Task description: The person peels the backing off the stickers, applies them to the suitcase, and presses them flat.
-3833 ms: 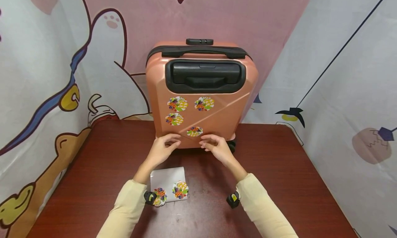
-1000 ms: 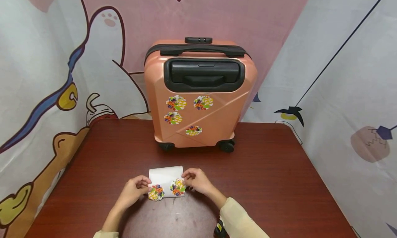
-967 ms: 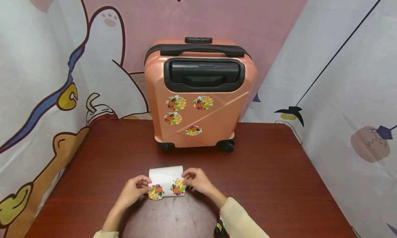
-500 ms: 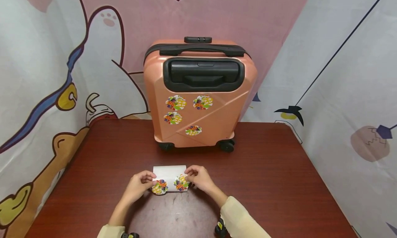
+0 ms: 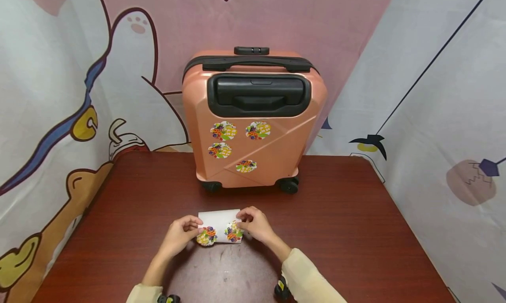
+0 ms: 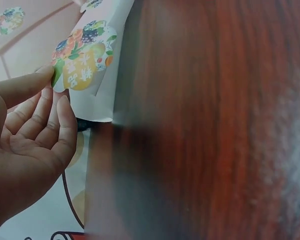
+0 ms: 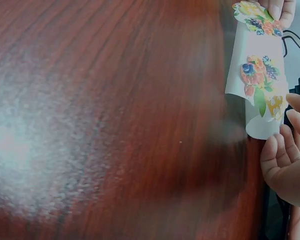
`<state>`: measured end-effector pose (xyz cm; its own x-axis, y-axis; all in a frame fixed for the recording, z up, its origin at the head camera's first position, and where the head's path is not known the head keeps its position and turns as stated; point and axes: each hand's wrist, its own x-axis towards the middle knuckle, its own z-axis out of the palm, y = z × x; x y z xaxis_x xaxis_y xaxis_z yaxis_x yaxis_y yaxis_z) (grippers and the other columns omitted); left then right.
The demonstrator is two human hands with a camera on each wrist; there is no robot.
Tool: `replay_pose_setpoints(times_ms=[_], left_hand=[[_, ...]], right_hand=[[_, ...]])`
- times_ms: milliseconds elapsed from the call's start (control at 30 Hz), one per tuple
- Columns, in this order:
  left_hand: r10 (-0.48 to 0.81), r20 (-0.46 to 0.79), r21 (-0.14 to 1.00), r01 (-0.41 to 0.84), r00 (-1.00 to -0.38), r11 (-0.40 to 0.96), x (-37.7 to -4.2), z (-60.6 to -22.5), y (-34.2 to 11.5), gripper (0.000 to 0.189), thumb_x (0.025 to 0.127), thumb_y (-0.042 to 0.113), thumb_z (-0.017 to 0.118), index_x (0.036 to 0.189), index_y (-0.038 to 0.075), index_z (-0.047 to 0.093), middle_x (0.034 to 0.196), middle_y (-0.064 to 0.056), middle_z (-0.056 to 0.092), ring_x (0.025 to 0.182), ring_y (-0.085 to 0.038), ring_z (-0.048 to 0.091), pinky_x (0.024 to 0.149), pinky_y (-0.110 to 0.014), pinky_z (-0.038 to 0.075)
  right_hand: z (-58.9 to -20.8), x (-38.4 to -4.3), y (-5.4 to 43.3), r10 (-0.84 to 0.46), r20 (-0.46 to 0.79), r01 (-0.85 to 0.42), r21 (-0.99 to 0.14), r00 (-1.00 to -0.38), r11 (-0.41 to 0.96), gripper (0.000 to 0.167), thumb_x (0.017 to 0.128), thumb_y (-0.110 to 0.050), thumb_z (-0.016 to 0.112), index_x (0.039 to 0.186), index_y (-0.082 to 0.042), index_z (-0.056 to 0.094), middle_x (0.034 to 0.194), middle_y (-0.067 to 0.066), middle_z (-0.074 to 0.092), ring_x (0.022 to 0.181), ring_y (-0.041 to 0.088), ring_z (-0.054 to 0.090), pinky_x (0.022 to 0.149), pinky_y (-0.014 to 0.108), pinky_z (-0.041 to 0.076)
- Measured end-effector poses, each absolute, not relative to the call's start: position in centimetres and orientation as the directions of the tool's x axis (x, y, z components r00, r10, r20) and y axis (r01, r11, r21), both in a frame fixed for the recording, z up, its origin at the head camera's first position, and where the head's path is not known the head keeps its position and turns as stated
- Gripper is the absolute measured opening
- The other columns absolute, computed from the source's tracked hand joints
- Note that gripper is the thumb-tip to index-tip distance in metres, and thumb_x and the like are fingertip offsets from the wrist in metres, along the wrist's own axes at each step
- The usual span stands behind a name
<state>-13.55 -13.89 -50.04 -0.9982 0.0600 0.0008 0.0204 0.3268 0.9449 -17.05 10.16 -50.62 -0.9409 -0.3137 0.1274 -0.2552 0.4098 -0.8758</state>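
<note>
A white sticker sheet (image 5: 219, 219), curled over, is held between both hands just above the table. It bears two round fruit-print stickers: the left sticker (image 5: 207, 236) sticks out past the sheet's lower edge, and the right sticker (image 5: 233, 231) lies near its right end. My left hand (image 5: 178, 236) pinches the left end at the sticker's edge; in the left wrist view the thumb (image 6: 27, 86) lies on that sticker. At the right end, my right hand (image 5: 257, 226) pinches the sheet beside the other sticker. Part of its fingers is cut off in the right wrist view.
Behind the hands a salmon-pink suitcase (image 5: 272, 156) stands upright on the dark red wooden table (image 5: 340, 219). Several matching fruit stickers (image 5: 223, 131) are on its front. A cartoon-printed cloth (image 5: 336, 26) hangs behind and at both sides.
Both hands have come down from the suitcase's lower edge to the sticker sheet and taken hold of its ends. Since then the sheet has shifted slightly right and toward the suitcase.
</note>
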Motion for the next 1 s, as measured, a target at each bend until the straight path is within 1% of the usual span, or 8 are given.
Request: replay_pose_setpoints(times_ms=[100, 200, 333, 500, 600, 833, 1000], left_hand=[[0.068, 0.019, 0.939, 0.041, -0.998, 0.34, -13.1, -48.4, -13.4, 0.013, 0.074, -0.006, 0.07, 0.084, -0.004, 0.063, 0.076, -0.01, 0.063, 0.068, -0.016, 0.059, 0.063, -0.022, 0.047], [0.073, 0.037, 0.932, 0.061, -0.997, 0.358, -12.7, -46.7, -12.8, 0.012, 0.074, -0.009, 0.068, 0.083, -0.006, 0.062, 0.075, -0.014, 0.063, 0.067, -0.021, 0.06, 0.062, -0.022, 0.047], [0.066, 0.044, 0.925, 0.066, -0.997, 0.374, -12.4, -45.7, -12.5, 0.011, 0.074, -0.01, 0.067, 0.083, -0.007, 0.061, 0.075, -0.015, 0.063, 0.066, -0.02, 0.059, 0.06, -0.021, 0.046], [0.067, 0.078, 0.925, 0.097, -0.995, 0.368, -12.4, -45.5, -12.4, 0.011, 0.074, -0.011, 0.067, 0.082, -0.006, 0.061, 0.073, -0.015, 0.062, 0.064, -0.017, 0.057, 0.058, -0.02, 0.045], [0.07, 0.086, 0.924, 0.106, -0.994, 0.368, -12.4, -45.7, -12.4, 0.012, 0.073, -0.011, 0.068, 0.082, -0.007, 0.062, 0.074, -0.015, 0.063, 0.065, -0.017, 0.058, 0.06, -0.021, 0.046], [0.056, 0.067, 0.916, 0.083, -0.996, 0.392, -12.3, -45.4, -12.4, 0.014, 0.074, -0.01, 0.068, 0.086, -0.007, 0.063, 0.076, -0.014, 0.063, 0.066, -0.019, 0.058, 0.062, -0.023, 0.047], [0.042, 0.054, 0.917, 0.066, -0.998, 0.393, -12.6, -46.3, -12.5, 0.016, 0.073, -0.009, 0.069, 0.087, -0.006, 0.063, 0.076, -0.013, 0.063, 0.065, -0.02, 0.058, 0.061, -0.023, 0.046]], right_hand=[[-50.4, -17.1, 10.1, -0.328, 0.136, -0.272, -0.869, -0.935, 0.413, 0.016, 0.072, -0.001, 0.074, 0.086, -0.002, 0.067, 0.079, 0.006, 0.055, 0.064, 0.005, 0.047, 0.057, 0.021, 0.042], [-50.3, -17.1, 10.0, -0.338, 0.118, -0.262, -0.869, -0.934, 0.42, 0.015, 0.073, -0.002, 0.073, 0.086, -0.003, 0.068, 0.078, 0.005, 0.054, 0.064, 0.005, 0.046, 0.058, 0.021, 0.041], [-50.1, -17.1, 10.0, -0.349, 0.095, -0.25, -0.868, -0.932, 0.43, 0.012, 0.074, -0.002, 0.072, 0.086, -0.004, 0.068, 0.077, 0.003, 0.054, 0.065, 0.006, 0.047, 0.058, 0.021, 0.042], [-49.9, -17.1, 10.0, -0.365, 0.109, -0.271, -0.86, -0.925, 0.432, 0.01, 0.074, 0.001, 0.071, 0.082, -0.003, 0.067, 0.075, 0.002, 0.055, 0.063, 0.006, 0.047, 0.056, 0.021, 0.041], [-49.9, -17.1, 10.0, -0.369, 0.117, -0.282, -0.855, -0.922, 0.435, 0.009, 0.074, 0.003, 0.07, 0.08, -0.003, 0.066, 0.073, 0.001, 0.055, 0.062, 0.006, 0.048, 0.055, 0.02, 0.041], [-50.0, -17.2, 10.0, -0.376, 0.093, -0.253, -0.88, -0.922, 0.403, 0.008, 0.076, 0.006, 0.067, 0.077, -0.001, 0.064, 0.067, 0.002, 0.057, 0.056, 0.005, 0.048, 0.048, 0.02, 0.041], [-50.1, -17.1, 10.1, -0.377, 0.063, -0.227, -0.885, -0.924, 0.408, 0.007, 0.077, 0.004, 0.067, 0.076, -0.003, 0.064, 0.066, 0.0, 0.058, 0.055, 0.005, 0.048, 0.048, 0.021, 0.042]])
